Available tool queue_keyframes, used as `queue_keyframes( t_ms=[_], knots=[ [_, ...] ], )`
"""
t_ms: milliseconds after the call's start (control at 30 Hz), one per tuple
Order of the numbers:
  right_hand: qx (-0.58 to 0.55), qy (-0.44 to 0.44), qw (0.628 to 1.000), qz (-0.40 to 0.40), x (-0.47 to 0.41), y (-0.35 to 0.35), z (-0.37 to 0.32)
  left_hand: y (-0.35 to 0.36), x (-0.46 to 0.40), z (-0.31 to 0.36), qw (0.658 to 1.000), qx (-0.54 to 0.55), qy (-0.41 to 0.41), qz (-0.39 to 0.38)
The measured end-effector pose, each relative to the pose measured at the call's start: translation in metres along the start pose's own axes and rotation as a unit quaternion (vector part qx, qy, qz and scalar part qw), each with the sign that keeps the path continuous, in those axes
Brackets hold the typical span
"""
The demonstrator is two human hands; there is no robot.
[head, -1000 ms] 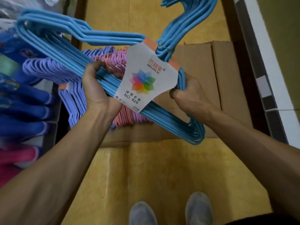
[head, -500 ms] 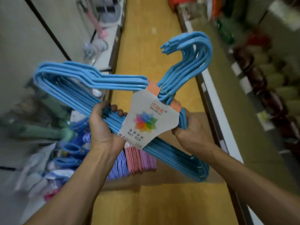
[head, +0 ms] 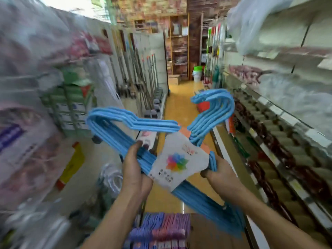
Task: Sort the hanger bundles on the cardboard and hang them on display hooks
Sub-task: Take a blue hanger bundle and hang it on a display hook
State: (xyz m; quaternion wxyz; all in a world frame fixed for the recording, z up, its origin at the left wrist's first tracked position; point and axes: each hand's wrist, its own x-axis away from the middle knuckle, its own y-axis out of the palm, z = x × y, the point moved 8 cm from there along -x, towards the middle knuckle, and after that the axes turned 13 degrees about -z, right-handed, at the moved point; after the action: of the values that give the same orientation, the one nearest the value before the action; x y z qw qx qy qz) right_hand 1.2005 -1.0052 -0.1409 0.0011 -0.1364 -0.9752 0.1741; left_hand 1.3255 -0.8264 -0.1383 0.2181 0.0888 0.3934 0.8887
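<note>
One blue hanger bundle [head: 125, 133] is gripped by both hands' fingers [head: 139, 143].

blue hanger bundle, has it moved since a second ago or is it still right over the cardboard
Yes. The blue hanger bundle, gripped by both hands, has risen away from the cardboard: earlier it covered the pink and purple bundles, now they lie clear below it.

One blue hanger bundle [head: 125, 139], two hands [head: 133, 175] [head: 218, 174]

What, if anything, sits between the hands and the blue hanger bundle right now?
Nothing visible. The left hand and right hand both grip the blue hanger bundle directly, either side of its paper label. No display hook can be made out in this blurred view.
</note>
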Motion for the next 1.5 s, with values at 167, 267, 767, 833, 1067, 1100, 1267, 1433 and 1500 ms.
queue_keyframes(
  t_ms=[167, 267, 767, 833, 1067, 1100, 1267, 1433, 1500],
  knots=[
    [-0.001, -0.047, 0.999, -0.007, 0.012, -0.006, -0.090, 0.051, 0.030, 0.079, 0.998, 0.001, 0.049, -0.039],
    [-0.001, -0.080, 0.996, -0.024, 0.021, -0.003, -0.126, 0.069, 0.056, 0.112, 0.996, 0.000, 0.077, -0.038],
    [-0.036, -0.205, 0.954, -0.215, 0.091, 0.062, -0.203, 0.072, 0.244, 0.186, 0.953, -0.059, 0.285, 0.081],
    [-0.042, -0.210, 0.946, -0.243, 0.105, 0.083, -0.207, 0.068, 0.279, 0.191, 0.943, -0.074, 0.307, 0.106],
    [-0.064, -0.241, 0.903, -0.351, 0.160, 0.165, -0.233, 0.044, 0.401, 0.220, 0.895, -0.090, 0.389, 0.200],
    [-0.070, -0.252, 0.893, -0.366, 0.171, 0.179, -0.239, 0.042, 0.421, 0.225, 0.885, -0.098, 0.407, 0.203],
    [-0.105, -0.278, 0.848, -0.439, 0.235, 0.240, -0.272, 0.034, 0.527, 0.246, 0.828, -0.127, 0.475, 0.269],
    [-0.116, -0.313, 0.799, -0.500, 0.318, 0.298, -0.311, 0.035, 0.640, 0.266, 0.770, -0.136, 0.530, 0.328],
    [-0.118, -0.321, 0.778, -0.528, 0.358, 0.322, -0.326, 0.036, 0.688, 0.274, 0.749, -0.146, 0.548, 0.342]
  ],
)
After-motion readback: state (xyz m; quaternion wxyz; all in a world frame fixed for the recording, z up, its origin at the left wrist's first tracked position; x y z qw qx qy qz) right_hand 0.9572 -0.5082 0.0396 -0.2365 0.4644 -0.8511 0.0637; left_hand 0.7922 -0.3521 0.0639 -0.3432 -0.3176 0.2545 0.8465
